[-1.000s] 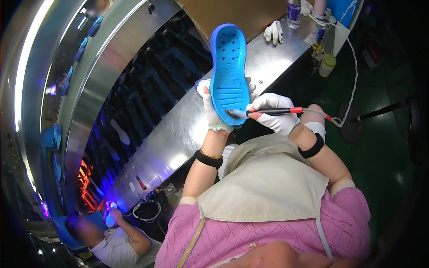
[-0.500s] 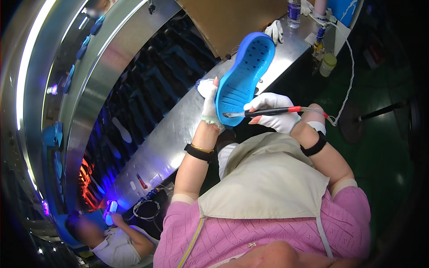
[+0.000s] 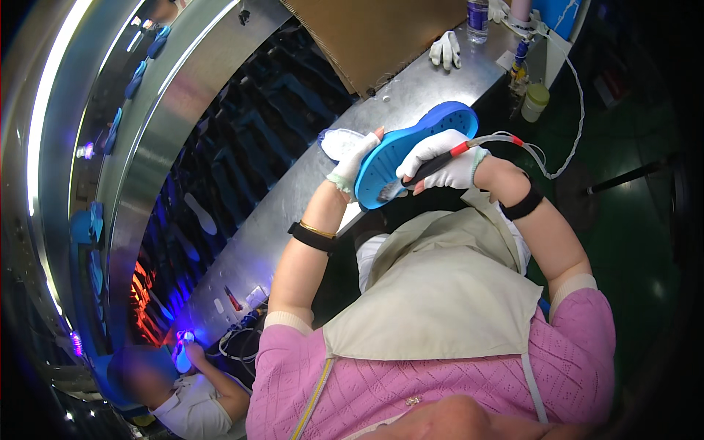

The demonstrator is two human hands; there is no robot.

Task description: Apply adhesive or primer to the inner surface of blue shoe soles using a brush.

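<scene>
A blue shoe sole point(image 3: 389, 150) with a raised rim and small holes is tilted in front of me. My left hand point(image 3: 357, 160), in a white glove with bare fingertips, is closed on its left edge near the heel. In my gloved right hand point(image 3: 444, 163) is a brush point(image 3: 438, 164) with a black handle, a red band and a thin tube at its rear. Its bristles touch the inside of the heel. My right hand covers part of the sole's near side.
Beyond the sole runs a metal bench point(image 3: 293, 194), bearing a white glove point(image 3: 445, 51) and a bottle point(image 3: 477, 20). Left of it, a conveyor point(image 3: 242, 132) carries dark soles. A jar point(image 3: 535, 101) hangs at right. At lower left a co-worker point(image 3: 198, 396) holds a lit sole.
The sole has turned clockwise, its toe swinging right and nearer to me. My right hand has moved slightly left and up with the brush, whose handle now slants more steeply.
</scene>
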